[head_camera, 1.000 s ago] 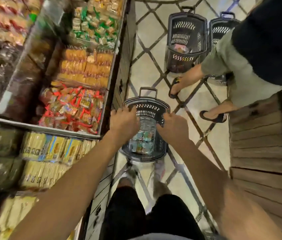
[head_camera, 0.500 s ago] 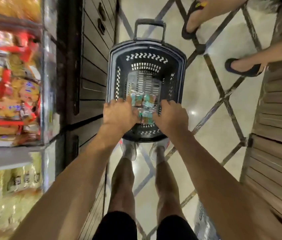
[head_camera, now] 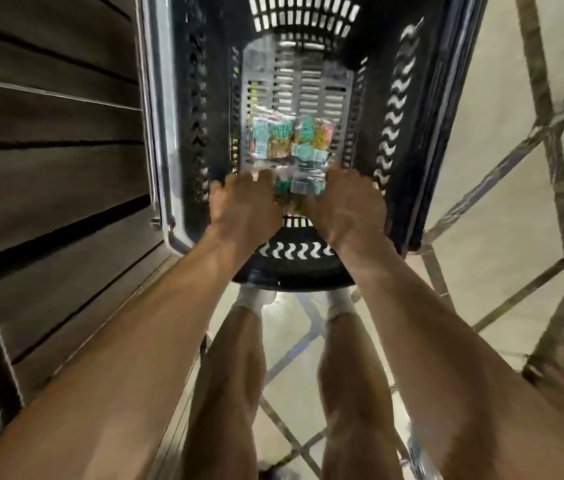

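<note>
Left hand: our left hand (head_camera: pixel 244 204) is inside the basket, close to its near wall. The fingers bend down over the near left corner of the bag and hold it.
Right hand: our right hand (head_camera: pixel 347 202) is beside it, a little apart. Its fingers bend over the near right corner of the bag and hold it too.
Grip detail: both hands are blurred, so we cannot tell where each finger lies.
Bag: the clear bag (head_camera: pixel 291 143) has small teal, orange and pink packets inside. It lies on the slotted bottom of the basket, about midway between the left and right walls. Its near end is under our hands and its far end reaches about the middle of the bottom.
Basket: the black basket (head_camera: pixel 391 109) has wave-shaped openings in its walls and a grey rim along the left edge. It stands on the floor.
Floor: the tile floor (head_camera: pixel 488 161) is pale with dark diagonal lines.
Left side: a dark slatted panel (head_camera: pixel 51 161) stands just beside the left rim of the basket.
Below: our bare legs (head_camera: pixel 225 375) show under the near edge of the basket.
</note>
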Motion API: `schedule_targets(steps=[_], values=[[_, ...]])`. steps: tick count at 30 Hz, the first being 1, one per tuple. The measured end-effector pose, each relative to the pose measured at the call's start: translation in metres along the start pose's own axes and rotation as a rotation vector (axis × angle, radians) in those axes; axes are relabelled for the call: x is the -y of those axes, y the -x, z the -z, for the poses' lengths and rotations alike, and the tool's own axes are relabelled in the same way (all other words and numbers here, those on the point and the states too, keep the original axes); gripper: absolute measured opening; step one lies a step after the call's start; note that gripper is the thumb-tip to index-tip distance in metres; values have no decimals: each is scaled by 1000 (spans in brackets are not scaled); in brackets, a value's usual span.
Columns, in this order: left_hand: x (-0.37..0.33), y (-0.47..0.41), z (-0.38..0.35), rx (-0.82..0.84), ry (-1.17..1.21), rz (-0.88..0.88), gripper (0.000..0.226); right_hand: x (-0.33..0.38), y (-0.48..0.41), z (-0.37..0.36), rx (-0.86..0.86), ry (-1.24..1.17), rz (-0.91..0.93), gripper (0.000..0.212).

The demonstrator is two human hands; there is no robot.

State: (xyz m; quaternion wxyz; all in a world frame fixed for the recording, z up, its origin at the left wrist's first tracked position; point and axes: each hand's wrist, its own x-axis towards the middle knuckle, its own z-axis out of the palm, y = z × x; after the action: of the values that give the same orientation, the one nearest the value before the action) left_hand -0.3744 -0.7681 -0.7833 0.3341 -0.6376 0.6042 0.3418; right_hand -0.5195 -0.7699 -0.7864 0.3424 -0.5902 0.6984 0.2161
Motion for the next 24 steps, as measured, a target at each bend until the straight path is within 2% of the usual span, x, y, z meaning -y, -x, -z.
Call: schedule_targets(steps=[3,5,8,9,13,15,18,21,24], values=[[1,-26,-24,0,-8,4,48,-8,-21,-31,8,36,2,54],[4,-46,-39,16,121,53,48,-12,-36,-52,28,-21,-26,54],[8,-77,-62,29,543,221,63,-16,-59,-80,45,-230,-114,60],[8,-85,-68,-4,615,268,68,-16,-67,-86,68,-317,-159,66],[13,-107,-81,-133,688,363,61,-16,-86,-100,129,-591,-324,77],[17,-113,-83,-101,728,388,60,-16,-89,-103,103,-584,-356,71],[23,-114,-83,-94,725,389,66,-19,-90,-105,64,-503,-357,51],[23,-112,-80,-126,689,388,74,-22,-89,-102,83,-518,-353,41],[24,-111,-77,-101,748,414,76,-24,-86,-101,101,-497,-314,26]])
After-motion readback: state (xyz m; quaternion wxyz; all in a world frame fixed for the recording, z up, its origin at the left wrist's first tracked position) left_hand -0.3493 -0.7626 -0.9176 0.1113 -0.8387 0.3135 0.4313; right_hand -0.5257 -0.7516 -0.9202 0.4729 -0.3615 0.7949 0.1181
